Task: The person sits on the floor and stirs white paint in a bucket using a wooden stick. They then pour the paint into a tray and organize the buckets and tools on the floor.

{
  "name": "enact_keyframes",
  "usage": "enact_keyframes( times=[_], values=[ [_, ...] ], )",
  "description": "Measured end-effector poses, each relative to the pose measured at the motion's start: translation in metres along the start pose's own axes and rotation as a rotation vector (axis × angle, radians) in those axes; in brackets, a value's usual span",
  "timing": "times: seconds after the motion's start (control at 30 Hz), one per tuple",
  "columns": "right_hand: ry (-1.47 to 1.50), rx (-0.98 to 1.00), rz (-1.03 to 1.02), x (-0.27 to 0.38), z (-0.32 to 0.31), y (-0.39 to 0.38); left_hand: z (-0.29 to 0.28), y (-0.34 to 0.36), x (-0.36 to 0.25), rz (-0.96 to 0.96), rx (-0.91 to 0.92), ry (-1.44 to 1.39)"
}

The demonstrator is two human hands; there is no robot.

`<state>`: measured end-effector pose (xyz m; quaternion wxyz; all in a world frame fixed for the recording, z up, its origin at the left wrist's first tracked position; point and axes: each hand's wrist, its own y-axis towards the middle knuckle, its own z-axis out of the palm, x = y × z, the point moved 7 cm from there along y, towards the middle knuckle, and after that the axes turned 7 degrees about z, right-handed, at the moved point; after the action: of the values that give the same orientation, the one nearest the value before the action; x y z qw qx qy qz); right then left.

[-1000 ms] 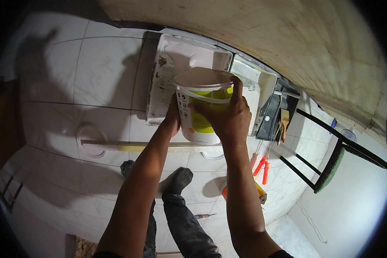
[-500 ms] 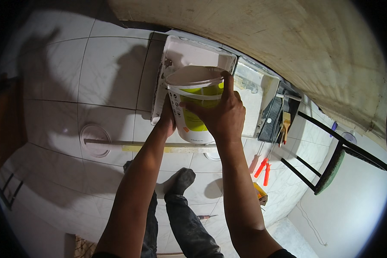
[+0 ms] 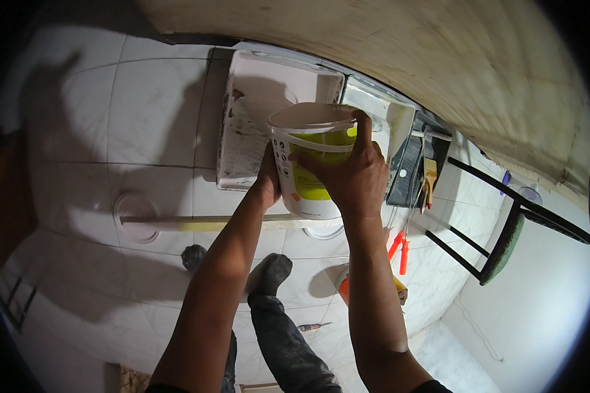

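A white bucket with a lime-green label (image 3: 308, 190) is held up over two paint trays, pale stuff showing inside its rim. My left hand (image 3: 266, 177) grips its left side, fingers partly hidden behind it. My right hand (image 3: 360, 173) wraps round its right side, a finger over the rim. Beneath are a paint-smeared tray (image 3: 239, 164) and a second whitish tray (image 3: 398, 121) beside it. A long pale batten (image 3: 213, 223) lies nearer my feet, crossing a round lid (image 3: 134, 203); another lid (image 3: 322, 232) shows under the bucket.
Right: a dark tray (image 3: 400, 190) with brushes (image 3: 429, 177), red-handled tools (image 3: 403, 259) and a black-framed chair (image 3: 505, 245). An orange-yellow container (image 3: 396, 291) and a small tool (image 3: 311, 326) lie near my feet (image 3: 269, 275). A large beige panel (image 3: 406, 39) borders the top.
The bucket, still in both hands, shifted left and then back right relative to the trays, now uncovering more of the left tray's inside. The view has shifted slightly as well.
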<state>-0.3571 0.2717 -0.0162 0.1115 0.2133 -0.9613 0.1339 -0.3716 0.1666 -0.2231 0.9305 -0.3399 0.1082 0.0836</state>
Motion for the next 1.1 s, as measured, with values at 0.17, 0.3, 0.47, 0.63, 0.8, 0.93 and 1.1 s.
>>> enact_keyframes(
  times=[0.17, 0.3, 0.47, 0.63, 0.8, 0.93, 1.1],
  values=[
    [0.14, -0.014, -0.031, -0.016, -0.007, -0.002, 0.01, -0.004, -0.001, 0.055, -0.038, 0.09],
    [0.25, -0.003, -0.038, -0.028, -0.011, -0.008, 0.012, -0.011, -0.01, 0.045, -0.006, 0.219],
    [0.428, 0.017, -0.113, -0.037, -0.013, -0.017, 0.021, -0.032, -0.012, -0.027, 0.059, 0.307],
    [0.712, 0.205, -0.15, -0.061, -0.013, -0.019, 0.03, -0.05, -0.036, 0.066, -0.096, 0.59],
    [1.011, 0.437, -0.157, -0.069, -0.018, -0.02, 0.046, -0.067, -0.055, 0.516, -0.086, 0.847],
    [1.029, 0.511, 0.076, -0.114, -0.012, -0.017, 0.06, -0.091, -0.06, 0.65, -0.151, 0.866],
    [1.391, 0.633, 0.37, -0.108, -0.011, -0.014, 0.079, -0.122, -0.073, 0.838, -0.144, 1.082]
  ],
)
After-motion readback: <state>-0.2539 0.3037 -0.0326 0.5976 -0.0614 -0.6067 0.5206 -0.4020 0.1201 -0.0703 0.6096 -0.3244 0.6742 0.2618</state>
